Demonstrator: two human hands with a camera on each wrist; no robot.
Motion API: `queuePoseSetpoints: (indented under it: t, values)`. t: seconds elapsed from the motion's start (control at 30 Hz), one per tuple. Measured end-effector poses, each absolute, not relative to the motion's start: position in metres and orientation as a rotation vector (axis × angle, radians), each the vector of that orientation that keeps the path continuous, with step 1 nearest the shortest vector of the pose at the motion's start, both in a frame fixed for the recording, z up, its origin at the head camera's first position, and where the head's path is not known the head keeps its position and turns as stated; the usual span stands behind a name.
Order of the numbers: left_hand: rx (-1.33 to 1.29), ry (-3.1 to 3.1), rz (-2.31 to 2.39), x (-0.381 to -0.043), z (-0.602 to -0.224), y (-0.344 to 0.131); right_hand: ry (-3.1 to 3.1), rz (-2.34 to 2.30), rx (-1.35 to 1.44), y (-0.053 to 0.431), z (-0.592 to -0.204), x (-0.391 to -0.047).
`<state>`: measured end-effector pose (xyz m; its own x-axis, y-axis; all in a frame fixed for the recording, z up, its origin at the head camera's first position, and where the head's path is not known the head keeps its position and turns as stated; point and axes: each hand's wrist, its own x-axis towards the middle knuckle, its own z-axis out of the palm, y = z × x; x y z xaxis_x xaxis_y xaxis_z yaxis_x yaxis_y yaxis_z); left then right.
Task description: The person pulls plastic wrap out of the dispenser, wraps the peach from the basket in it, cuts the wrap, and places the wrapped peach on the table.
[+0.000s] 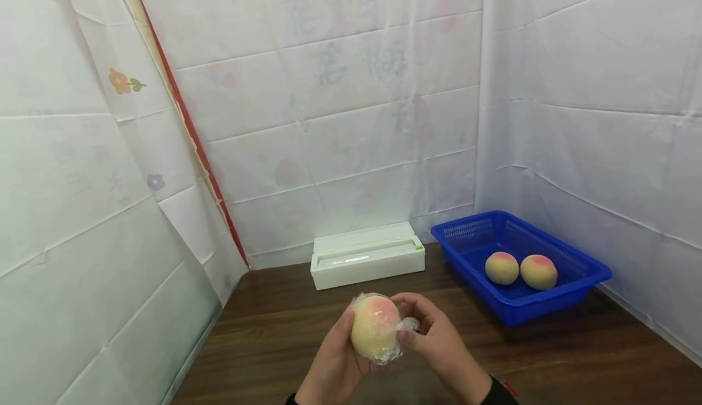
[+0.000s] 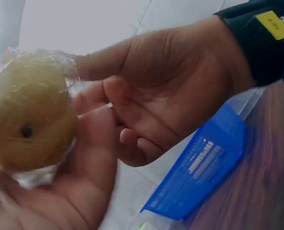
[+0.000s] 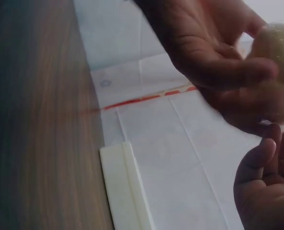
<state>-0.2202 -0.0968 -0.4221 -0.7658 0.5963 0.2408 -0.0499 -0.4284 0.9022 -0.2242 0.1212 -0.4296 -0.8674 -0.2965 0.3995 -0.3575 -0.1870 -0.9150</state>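
A pale yellow peach with a pink top [image 1: 375, 331], wrapped in clear cling film, is held up above the table in front of me. My left hand [image 1: 336, 359] cups it from the left and below, thumb along its side. On the other side, my right hand [image 1: 439, 339] pinches a gathered tuft of film [image 1: 408, 324] between thumb and fingers. The left wrist view shows the peach's underside [image 2: 31, 115], with a dark spot and wrinkled film over it. In the right wrist view the peach [image 3: 276, 48] is partly cut off by the frame edge.
A white cling film box [image 1: 368, 271] stands at the back of the brown wooden table [image 1: 258, 332]. To the right sits a blue plastic basket [image 1: 510, 310] with two peaches [image 1: 521, 270]. White sheets [image 1: 340, 119] hang around the table. A small red object [image 1: 509, 388] lies by my right sleeve.
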Motion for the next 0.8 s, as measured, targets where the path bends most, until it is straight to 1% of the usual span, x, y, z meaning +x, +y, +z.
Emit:
queuePoseSetpoints:
  t: [0.13, 0.27, 0.43, 0.5, 0.8]
  values:
    - [0.616, 1.658, 2.205, -0.223, -0.424, -0.091, -1.982, 2.211, 0.816, 0.121, -0.429, -0.225]
    - [0.509, 1.862, 2.26, -0.223, -0.424, -0.087, -2.024, 2.195, 0.7, 0.117, -0.428, -0.224]
    - [0.617, 2.023, 2.139, -0.22, -0.422, -0.082, -2.075, 2.223, 0.438, 0.111, -0.426, -0.223]
    - [0.632, 2.06, 2.106, -0.219, -0.421, -0.08, -2.075, 2.241, 0.375, 0.11, -0.425, -0.223]
    - [0.554, 2.085, 2.18, -0.219, -0.425, -0.075, -2.079, 2.285, 0.365, 0.102, -0.428, -0.22]
